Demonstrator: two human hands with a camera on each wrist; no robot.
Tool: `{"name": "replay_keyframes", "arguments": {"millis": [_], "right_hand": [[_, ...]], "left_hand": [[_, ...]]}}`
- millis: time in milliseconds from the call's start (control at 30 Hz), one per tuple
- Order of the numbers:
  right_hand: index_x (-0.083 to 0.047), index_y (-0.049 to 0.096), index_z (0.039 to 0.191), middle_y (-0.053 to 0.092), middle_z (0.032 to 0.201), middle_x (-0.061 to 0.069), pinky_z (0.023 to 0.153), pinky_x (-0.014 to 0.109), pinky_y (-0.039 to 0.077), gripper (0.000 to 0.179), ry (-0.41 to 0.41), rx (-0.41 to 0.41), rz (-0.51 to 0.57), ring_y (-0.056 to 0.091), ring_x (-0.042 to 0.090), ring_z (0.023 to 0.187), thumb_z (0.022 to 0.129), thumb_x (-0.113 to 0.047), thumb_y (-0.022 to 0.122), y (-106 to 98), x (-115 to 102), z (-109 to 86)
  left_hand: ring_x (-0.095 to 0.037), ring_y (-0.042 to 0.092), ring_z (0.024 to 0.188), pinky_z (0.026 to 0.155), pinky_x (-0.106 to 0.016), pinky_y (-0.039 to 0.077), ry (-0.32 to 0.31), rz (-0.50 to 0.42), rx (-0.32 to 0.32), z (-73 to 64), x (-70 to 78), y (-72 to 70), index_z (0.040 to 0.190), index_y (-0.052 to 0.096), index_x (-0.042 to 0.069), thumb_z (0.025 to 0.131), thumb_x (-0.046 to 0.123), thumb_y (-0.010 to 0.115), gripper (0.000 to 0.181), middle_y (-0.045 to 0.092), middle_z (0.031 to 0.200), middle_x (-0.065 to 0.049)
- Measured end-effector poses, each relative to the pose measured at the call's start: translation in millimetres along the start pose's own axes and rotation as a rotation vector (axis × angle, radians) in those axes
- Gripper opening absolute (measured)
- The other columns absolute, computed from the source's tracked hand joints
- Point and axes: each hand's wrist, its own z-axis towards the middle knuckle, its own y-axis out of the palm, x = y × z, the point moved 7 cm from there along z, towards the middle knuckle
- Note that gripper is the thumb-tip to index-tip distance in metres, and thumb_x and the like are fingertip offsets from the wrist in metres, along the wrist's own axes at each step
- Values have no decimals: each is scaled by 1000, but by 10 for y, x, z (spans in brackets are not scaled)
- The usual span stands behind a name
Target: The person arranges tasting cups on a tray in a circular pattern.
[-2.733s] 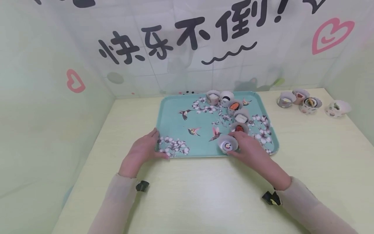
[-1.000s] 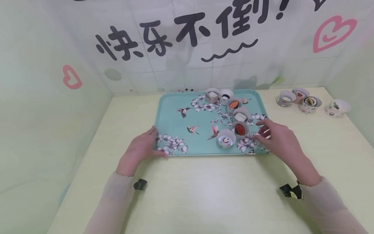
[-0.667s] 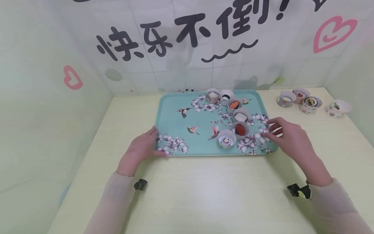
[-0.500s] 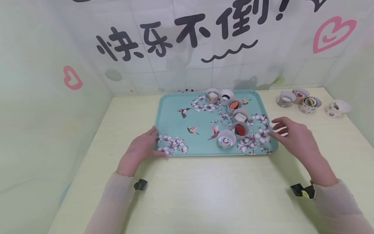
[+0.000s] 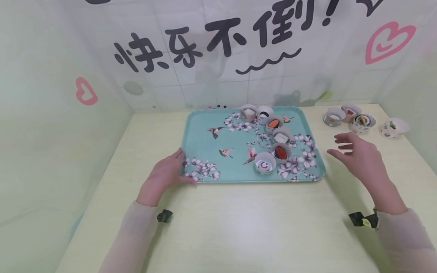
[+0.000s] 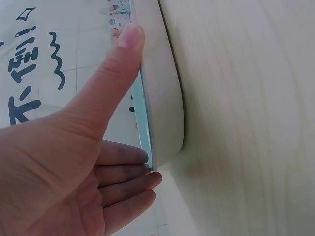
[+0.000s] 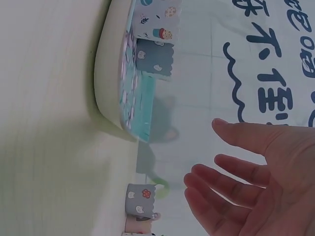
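Observation:
My left hand (image 5: 164,174) rests at the front left corner of a turquoise tray (image 5: 201,125) printed with flowers and birds. In the left wrist view its thumb (image 6: 110,73) lies along the tray's front edge, the fingers at the corner. My right hand (image 5: 363,161) hovers right of the tray with fingers spread and nothing held. Scalloped paper cups stand in a curved row on the tray, each with a small food-like piece inside. Nearest the front is a pale cup (image 5: 265,163); touching it is a cup with a red piece (image 5: 281,153). Behind comes a cup with an orange piece (image 5: 274,124).
Several more paper cups, among them a grey cup (image 5: 334,116) and a white cup (image 5: 393,128), stand at the back right of the pale wooden table (image 5: 235,223). A white curtain (image 5: 218,85) with black lettering hangs close behind the tray.
My right hand has let go of the front cup, leaving it on the tray, and moved right past the tray's edge. The left hand has stayed at the corner.

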Motion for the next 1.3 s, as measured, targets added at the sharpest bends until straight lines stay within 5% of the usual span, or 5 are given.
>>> {"name": "replay_keyframes", "arguments": {"millis": [467, 1300], "right_hand": [[4, 43, 143, 54, 137, 34, 91, 65, 46, 63, 132, 113, 18, 58, 56, 113, 98, -36, 62, -184, 351, 155], [11, 18, 153, 28, 153, 39, 96, 66, 43, 91, 350, 60, 55, 41, 56, 129, 97, -49, 56, -295, 966, 506]], "left_hand": [[-45, 34, 145, 114, -53, 42, -11, 21, -14, -26, 15, -24, 152, 28, -10, 71, 58, 82, 119, 21, 163, -26], [-45, 33, 146, 114, -54, 41, -7, 13, -14, -23, 3, -14, 152, 28, -9, 69, 61, 81, 120, 21, 163, -25]]}}
